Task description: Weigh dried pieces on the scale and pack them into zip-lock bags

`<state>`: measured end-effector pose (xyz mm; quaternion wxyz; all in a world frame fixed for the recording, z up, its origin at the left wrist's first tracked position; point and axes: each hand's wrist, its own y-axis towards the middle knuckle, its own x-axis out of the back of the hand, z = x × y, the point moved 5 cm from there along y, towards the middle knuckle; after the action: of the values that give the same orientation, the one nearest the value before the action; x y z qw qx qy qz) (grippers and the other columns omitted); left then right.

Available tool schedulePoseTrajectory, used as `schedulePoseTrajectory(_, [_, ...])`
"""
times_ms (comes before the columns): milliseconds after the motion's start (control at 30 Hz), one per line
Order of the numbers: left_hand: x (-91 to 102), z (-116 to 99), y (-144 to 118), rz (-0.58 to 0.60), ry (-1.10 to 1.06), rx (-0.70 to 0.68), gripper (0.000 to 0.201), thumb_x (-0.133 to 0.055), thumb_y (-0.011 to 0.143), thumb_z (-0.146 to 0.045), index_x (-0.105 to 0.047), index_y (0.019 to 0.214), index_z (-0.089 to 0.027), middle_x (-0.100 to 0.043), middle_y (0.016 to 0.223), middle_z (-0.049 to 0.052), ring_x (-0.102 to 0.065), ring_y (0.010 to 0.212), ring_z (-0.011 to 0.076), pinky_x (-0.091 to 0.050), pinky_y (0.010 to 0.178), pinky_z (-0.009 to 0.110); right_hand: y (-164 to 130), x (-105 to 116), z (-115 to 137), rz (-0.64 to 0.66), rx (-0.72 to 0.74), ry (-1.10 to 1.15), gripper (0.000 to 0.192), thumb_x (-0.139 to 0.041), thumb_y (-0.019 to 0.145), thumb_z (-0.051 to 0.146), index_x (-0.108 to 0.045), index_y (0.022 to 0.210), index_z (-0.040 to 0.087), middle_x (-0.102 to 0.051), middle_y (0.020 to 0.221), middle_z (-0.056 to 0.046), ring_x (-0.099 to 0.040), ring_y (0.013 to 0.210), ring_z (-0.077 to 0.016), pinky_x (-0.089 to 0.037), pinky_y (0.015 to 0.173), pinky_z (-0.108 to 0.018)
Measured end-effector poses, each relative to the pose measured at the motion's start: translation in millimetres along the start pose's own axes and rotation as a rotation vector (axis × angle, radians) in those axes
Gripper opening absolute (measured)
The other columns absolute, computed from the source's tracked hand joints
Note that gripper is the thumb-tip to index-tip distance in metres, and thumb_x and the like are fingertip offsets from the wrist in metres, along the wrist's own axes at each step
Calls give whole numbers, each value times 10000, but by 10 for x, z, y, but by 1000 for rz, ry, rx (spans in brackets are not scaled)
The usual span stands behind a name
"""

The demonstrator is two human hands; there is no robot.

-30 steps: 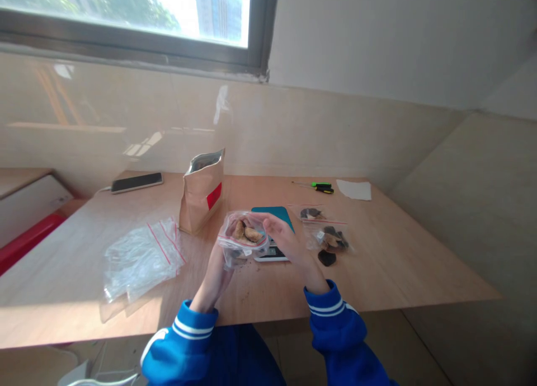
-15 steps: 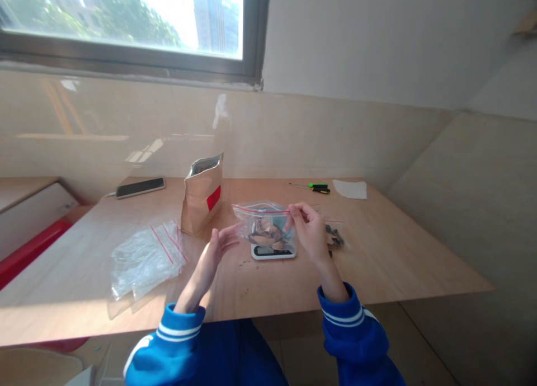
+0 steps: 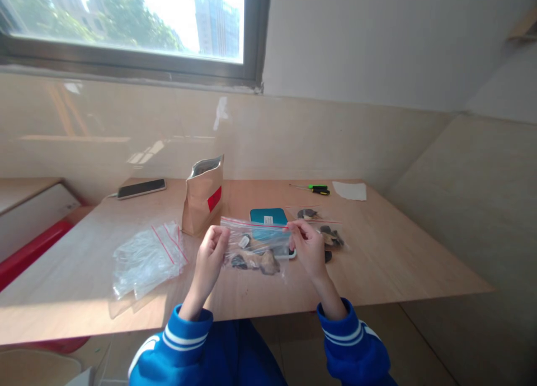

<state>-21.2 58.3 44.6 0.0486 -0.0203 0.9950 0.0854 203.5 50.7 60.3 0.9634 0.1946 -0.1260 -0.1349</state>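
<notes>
A single head-worn camera looks forward and down from the seated person's end of the table [image 3: 398, 263], facing the tiled wall and the window [image 3: 126, 28] in the upper left of the frame. It sits close: blue sleeves fill the bottom edge, the left hand [image 3: 212, 252] and right hand [image 3: 308, 246] meet mid-frame. No second view overlaps it.

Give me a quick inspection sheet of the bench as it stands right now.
Surface: wooden table, a few dark crumbs near the front.
Job's things: clear zip bag with dried pieces, held up by its red-striped top; teal scale behind it.
Clutter: brown pouch, empty zip bags, filled bags, phone, screwdrivers, white paper.
Grippers: left hand and right hand pinch the bag's top corners.
Cables: one at the phone.
Surroundings: window, tiled wall.
</notes>
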Motion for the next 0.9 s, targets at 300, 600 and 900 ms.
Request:
schedulePoseTrajectory(300, [-58, 16, -105, -81, -123, -14, 340, -566, 837, -544, -435, 809, -231, -390, 552, -95, -348, 430, 52, -302, 409, 173, -142, -294, -132, 173, -270, 479, 568, -615, 787, 632, -510, 1191, 246, -731, 887, -50, -702, 804, -211, -559, 664, -322])
schedulePoseTrajectory(600, [4, 32, -146, -68, -96, 39, 292, -597, 824, -486, -560, 946, -224, -526, 669, -62, -373, 437, 49, -293, 381, 173, -205, -186, -326, 17, -405, 571, 318, -830, 640, 421, -684, 811, 195, -767, 857, -49, -686, 712, -158, -548, 702, -280])
schedulePoseTrajectory(900, [37, -51, -164, -149, 20, -8, 272, -637, 807, -464, -576, 775, -201, -486, 547, -81, -359, 355, 38, -269, 324, 170, -256, -79, -240, 72, -341, 416, 310, -735, 739, 506, -731, 816, 206, -772, 882, -67, -708, 819, -212, -551, 698, -293])
